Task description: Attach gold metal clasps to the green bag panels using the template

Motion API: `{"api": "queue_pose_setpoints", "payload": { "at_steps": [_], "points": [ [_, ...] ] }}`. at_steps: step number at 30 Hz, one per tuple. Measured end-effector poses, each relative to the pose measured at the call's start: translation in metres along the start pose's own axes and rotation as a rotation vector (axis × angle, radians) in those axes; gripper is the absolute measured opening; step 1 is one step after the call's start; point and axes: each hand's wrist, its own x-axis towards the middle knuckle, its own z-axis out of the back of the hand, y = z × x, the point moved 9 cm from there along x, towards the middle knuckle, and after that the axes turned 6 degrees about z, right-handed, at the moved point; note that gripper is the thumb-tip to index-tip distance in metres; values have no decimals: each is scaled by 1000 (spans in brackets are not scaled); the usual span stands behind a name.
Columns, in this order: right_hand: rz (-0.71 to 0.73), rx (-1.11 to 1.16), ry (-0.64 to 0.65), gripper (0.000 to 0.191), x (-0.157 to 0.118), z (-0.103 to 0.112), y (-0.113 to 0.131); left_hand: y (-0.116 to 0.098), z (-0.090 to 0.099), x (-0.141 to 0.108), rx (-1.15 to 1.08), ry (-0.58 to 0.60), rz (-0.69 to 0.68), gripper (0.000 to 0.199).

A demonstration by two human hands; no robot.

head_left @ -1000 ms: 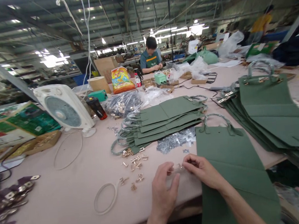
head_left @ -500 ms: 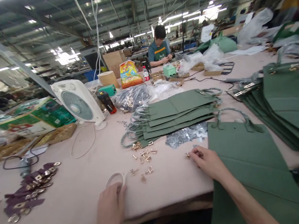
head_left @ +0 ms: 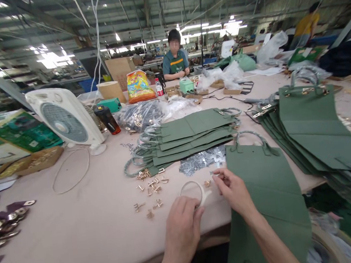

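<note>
My left hand (head_left: 183, 223) is closed around a roll of whitish tape (head_left: 203, 192), which stands on edge over the table. A loose tape end seems to stick out on its right side. My right hand (head_left: 234, 189) is beside the left edge of a green bag panel (head_left: 267, 180) with a handle. Its thumb and index finger are drawn together near a small silvery plate; whether they grip it I cannot tell. A gold metal fitting (head_left: 207, 183) lies just left of those fingertips. Several more gold fittings (head_left: 153, 186) are scattered left of the tape.
Stacked green bag panels (head_left: 193, 126) lie ahead, with a heap of silvery plates (head_left: 193, 164) in front. More panels (head_left: 309, 115) hang at the right edge. A white fan (head_left: 67, 120), a dark bottle (head_left: 107, 120) and purple straps (head_left: 5, 220) are leftward. A person (head_left: 175, 60) sits opposite.
My left hand has carried the tape roll rightward, close to my right hand. My right fingertips are now apart from the gold fitting they were touching. The view has turned right.
</note>
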Motion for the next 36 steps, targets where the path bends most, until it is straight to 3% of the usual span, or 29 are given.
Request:
{"api": "queue_pose_setpoints", "payload": {
  "at_steps": [2, 6, 13, 17, 21, 24, 27, 30, 34, 36],
  "points": [
    [86, 60, 12, 31, -14, 9, 14, -2, -5, 2, 0, 4, -16, 6],
    [225, 51, 156, 28, -37, 10, 39, -9, -8, 4, 20, 14, -63, 10],
    [382, -66, 179, 12, -33, 7, 57, -18, -12, 7, 45, 85, -69, 11],
    [397, -44, 197, 12, -34, 6, 59, -14, -13, 8, -37, 105, 9, 10],
    [393, 1, 208, 14, -39, 2, 58, -13, -12, 12, -151, 109, 48, 50],
    [392, 52, 194, 12, -41, 2, 56, -24, -20, 16, -191, 235, -32, 63],
    [406, 66, 174, 10, -42, 4, 57, -29, -26, 21, -284, 320, -23, 46],
    [435, 41, 169, 9, -44, 7, 58, -27, -27, 26, -299, 312, 21, 26],
    [447, 13, 147, 9, -47, 11, 56, -28, -30, 28, -239, 297, -11, 23],
    [435, -2, 129, 20, -48, 13, 52, -29, -31, 29, -218, 281, -41, 23]
  ]
}}
